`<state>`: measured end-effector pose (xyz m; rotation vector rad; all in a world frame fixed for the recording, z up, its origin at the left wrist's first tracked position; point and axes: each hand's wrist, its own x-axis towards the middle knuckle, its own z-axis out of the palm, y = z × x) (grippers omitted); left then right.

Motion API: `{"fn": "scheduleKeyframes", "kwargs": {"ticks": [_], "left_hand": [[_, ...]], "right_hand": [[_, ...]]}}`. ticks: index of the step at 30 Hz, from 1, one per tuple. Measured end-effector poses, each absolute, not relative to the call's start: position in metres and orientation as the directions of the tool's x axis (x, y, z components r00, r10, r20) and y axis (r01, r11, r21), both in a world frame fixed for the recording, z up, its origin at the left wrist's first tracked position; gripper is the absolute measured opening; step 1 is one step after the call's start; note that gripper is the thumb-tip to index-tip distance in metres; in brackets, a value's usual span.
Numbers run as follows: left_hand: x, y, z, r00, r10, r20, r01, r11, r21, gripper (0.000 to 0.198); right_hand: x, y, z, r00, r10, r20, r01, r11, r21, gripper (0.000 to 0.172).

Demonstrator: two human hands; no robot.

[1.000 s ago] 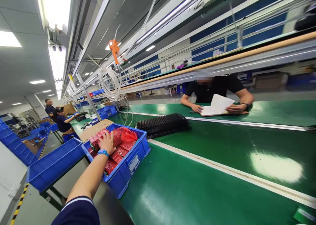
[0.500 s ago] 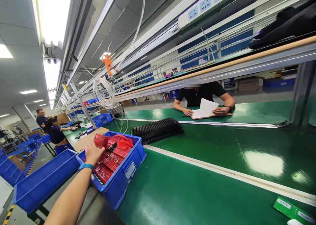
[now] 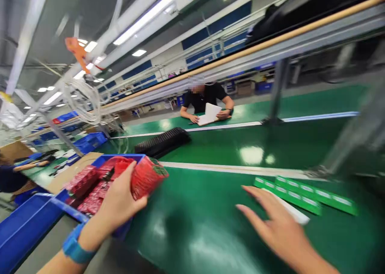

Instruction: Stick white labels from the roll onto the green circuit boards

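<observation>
My left hand (image 3: 120, 204) is closed around a red bubble-wrap packet (image 3: 146, 177) holding a green board, lifted just above the green bench at the right corner of a blue bin (image 3: 45, 208). The bin holds several more red packets (image 3: 87, 184). My right hand (image 3: 273, 222) hovers open over the bench with fingers stretched out, close to a row of green strips (image 3: 303, 194) and a white piece (image 3: 293, 210) lying beside them. The picture is smeared by motion.
A stack of black trays (image 3: 162, 142) lies farther back on the green bench (image 3: 210, 230). Across the line a person in black (image 3: 206, 99) sits with an open notebook (image 3: 210, 114). More blue bins (image 3: 90, 140) and a coiled hose (image 3: 86, 101) are at the left.
My left hand has lifted a red packet out of the bin and carried it right over the bench. My right hand has come into view. The view has swung right and down.
</observation>
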<state>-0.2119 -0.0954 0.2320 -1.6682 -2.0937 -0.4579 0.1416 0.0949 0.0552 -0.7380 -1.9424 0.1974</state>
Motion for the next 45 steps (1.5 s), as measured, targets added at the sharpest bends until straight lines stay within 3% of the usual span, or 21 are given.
{"fn": "scheduleKeyframes", "kwargs": {"ticks": [2, 5, 8, 10, 13, 18, 25, 28, 30, 31, 34, 37, 39, 45], "left_hand": [[-0.177, -0.069, 0.189, 0.025, 0.911, 0.412, 0.989, 0.036, -0.141, 0.097], [-0.140, -0.041, 0.126, 0.153, 0.948, 0.280, 0.964, -0.081, -0.253, 0.097], [-0.119, -0.028, 0.087, 0.211, 0.907, 0.365, 0.959, -0.121, -0.256, 0.100], [-0.110, -0.029, 0.074, 0.217, 0.877, 0.429, 0.965, -0.125, -0.232, 0.101], [-0.099, -0.037, 0.067, 0.192, 0.897, 0.399, 0.969, -0.109, -0.221, 0.101], [-0.107, -0.051, 0.067, 0.262, 0.909, 0.324, 0.963, -0.225, -0.146, 0.089], [-0.141, -0.052, 0.064, 0.366, 0.902, 0.229, 0.930, -0.352, -0.104, 0.117], [-0.146, -0.051, 0.061, 0.375, 0.906, 0.196, 0.926, -0.356, -0.127, 0.129], [-0.148, -0.051, 0.061, 0.385, 0.908, 0.163, 0.921, -0.367, -0.129, 0.135], [-0.148, -0.051, 0.062, 0.388, 0.909, 0.151, 0.920, -0.372, -0.126, 0.135], [-0.149, -0.051, 0.064, 0.382, 0.914, 0.137, 0.922, -0.368, -0.118, 0.130], [-0.146, -0.051, 0.065, 0.367, 0.918, 0.149, 0.928, -0.352, -0.120, 0.130], [-0.142, -0.052, 0.066, 0.352, 0.923, 0.154, 0.934, -0.335, -0.125, 0.133], [-0.130, -0.055, 0.068, 0.266, 0.956, 0.127, 0.955, -0.243, -0.170, 0.129]], "right_hand": [[0.117, 0.077, 0.063, -0.413, 0.531, 0.740, 0.320, 0.845, -0.428, 0.049], [0.085, 0.059, 0.067, -0.527, 0.484, 0.699, 0.248, 0.874, -0.418, 0.063], [0.072, 0.052, 0.060, -0.578, 0.506, 0.640, 0.252, 0.857, -0.450, 0.062], [0.073, 0.051, 0.050, -0.594, 0.529, 0.607, 0.280, 0.842, -0.461, 0.044], [0.078, 0.055, 0.036, -0.601, 0.559, 0.572, 0.319, 0.824, -0.469, 0.018], [0.082, 0.066, 0.023, -0.603, 0.627, 0.493, 0.416, 0.774, -0.476, 0.016], [0.079, 0.059, 0.023, -0.519, 0.710, 0.475, 0.517, 0.704, -0.487, 0.005], [0.078, 0.057, 0.021, -0.540, 0.695, 0.475, 0.495, 0.718, -0.489, 0.012], [0.079, 0.058, 0.021, -0.586, 0.655, 0.477, 0.423, 0.750, -0.509, 0.007], [0.080, 0.059, 0.022, -0.614, 0.637, 0.467, 0.391, 0.759, -0.520, 0.004], [0.082, 0.062, 0.025, -0.683, 0.624, 0.380, 0.386, 0.750, -0.537, 0.016], [0.084, 0.065, 0.027, -0.728, 0.610, 0.313, 0.418, 0.757, -0.503, 0.008], [0.084, 0.067, 0.027, -0.760, 0.572, 0.308, 0.380, 0.776, -0.503, 0.016], [0.087, 0.073, 0.023, -0.801, 0.535, 0.267, 0.165, 0.626, -0.762, 0.035]]}}
